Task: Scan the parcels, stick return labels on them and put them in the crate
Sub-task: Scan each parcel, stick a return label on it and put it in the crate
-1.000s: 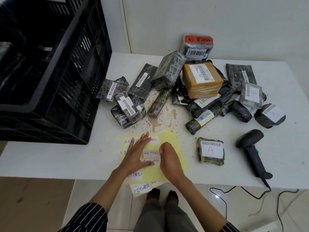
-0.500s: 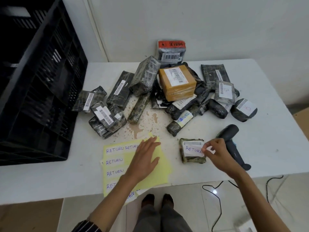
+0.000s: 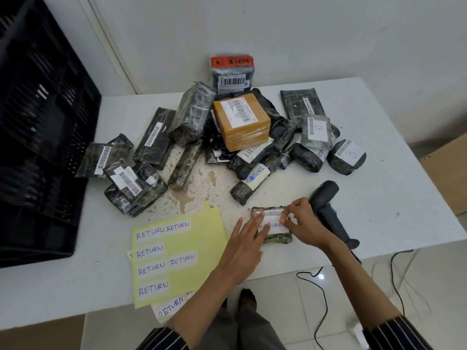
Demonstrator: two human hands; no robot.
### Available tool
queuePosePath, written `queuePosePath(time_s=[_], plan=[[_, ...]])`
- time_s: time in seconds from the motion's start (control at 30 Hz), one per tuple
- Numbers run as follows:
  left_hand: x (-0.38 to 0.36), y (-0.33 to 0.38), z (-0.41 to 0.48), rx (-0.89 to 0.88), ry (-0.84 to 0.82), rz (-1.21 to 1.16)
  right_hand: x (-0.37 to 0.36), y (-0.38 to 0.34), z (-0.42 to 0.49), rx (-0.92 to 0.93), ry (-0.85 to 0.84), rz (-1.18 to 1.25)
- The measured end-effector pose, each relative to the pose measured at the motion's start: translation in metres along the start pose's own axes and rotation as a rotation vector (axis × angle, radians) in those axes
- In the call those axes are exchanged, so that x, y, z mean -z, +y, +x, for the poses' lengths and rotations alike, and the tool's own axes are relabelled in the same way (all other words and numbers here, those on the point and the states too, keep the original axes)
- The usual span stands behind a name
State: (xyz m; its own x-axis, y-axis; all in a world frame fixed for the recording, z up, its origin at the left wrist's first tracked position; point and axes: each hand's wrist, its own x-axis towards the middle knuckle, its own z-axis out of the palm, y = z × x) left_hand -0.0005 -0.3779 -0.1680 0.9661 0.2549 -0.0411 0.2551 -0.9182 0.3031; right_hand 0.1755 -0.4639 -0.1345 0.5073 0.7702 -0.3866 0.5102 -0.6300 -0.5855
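Parcel [image 3: 278, 239] near table [image 3: 404, 198] edge, left hand [image 3: 243, 246] flat on it, right hand [image 3: 307, 223] in pinch on label [image 3: 274, 226]

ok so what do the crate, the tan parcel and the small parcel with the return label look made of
Crate: black rigid plastic, it seems, from its moulded slotted wall.
Tan parcel: probably cardboard under glossy clear tape, which catches light.
Small labelled parcel: dark crinkled plastic wrap, shiny.
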Motion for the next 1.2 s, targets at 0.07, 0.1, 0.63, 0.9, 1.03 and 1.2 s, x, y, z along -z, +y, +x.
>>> queuePosePath(time_s=[0.07, 0.1, 0.63, 0.9, 1.03, 1.2], plan=[[-0.006, 0.002, 0.000, 0.008, -0.006, 0.018, -0.004, 0.001, 0.001, 0.015, 0.023, -0.006], [-0.008, 0.003, 0.000, 0.013, 0.000, 0.022, -0.006, 0.002, 0.001, 0.021, 0.035, -0.015], [-0.030, 0.012, -0.004, 0.155, 0.029, -0.010, -0.079, 0.006, -0.005, -0.059, 0.565, 0.083], [-0.033, 0.036, 0.001, 0.368, 0.090, -0.211, -0.078, 0.005, -0.006, -0.108, 0.576, 0.309], [-0.013, 0.040, 0.005, 0.503, 0.152, -0.501, -0.074, 0.008, -0.008, -0.162, 0.515, 0.298], [0.004, 0.023, 0.016, 0.796, 0.202, -0.923, -0.062, 0.001, -0.013, -0.271, 0.384, 0.589]])
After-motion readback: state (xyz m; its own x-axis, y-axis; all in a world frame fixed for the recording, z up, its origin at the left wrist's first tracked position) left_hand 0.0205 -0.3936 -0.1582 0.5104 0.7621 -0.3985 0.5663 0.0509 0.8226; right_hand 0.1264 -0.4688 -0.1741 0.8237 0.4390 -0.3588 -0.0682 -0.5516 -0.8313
